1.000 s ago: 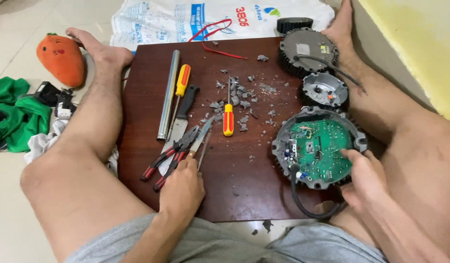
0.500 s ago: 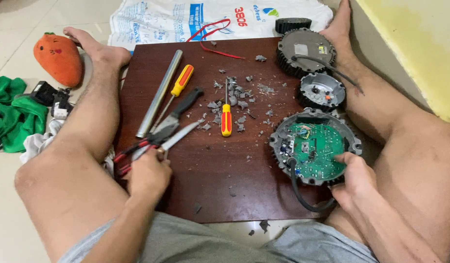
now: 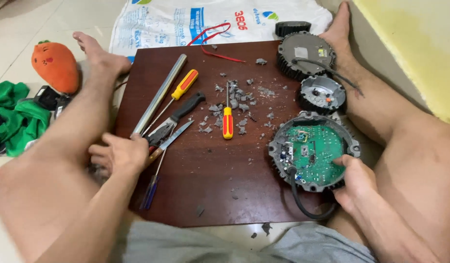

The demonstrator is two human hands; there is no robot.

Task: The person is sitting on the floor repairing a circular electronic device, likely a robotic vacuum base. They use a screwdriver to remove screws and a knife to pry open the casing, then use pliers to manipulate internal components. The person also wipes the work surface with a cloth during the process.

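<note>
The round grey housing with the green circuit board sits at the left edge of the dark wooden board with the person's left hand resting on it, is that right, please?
Not quite. In the head view the round grey housing with the green circuit board sits at the right edge of the dark wooden board, and the right hand rests on it. The left hand is at the tools across the board.

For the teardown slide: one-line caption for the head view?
Seated on the floor, right hand steadies a round housing with a green circuit board while left hand grips pliers on a brown board.
</note>
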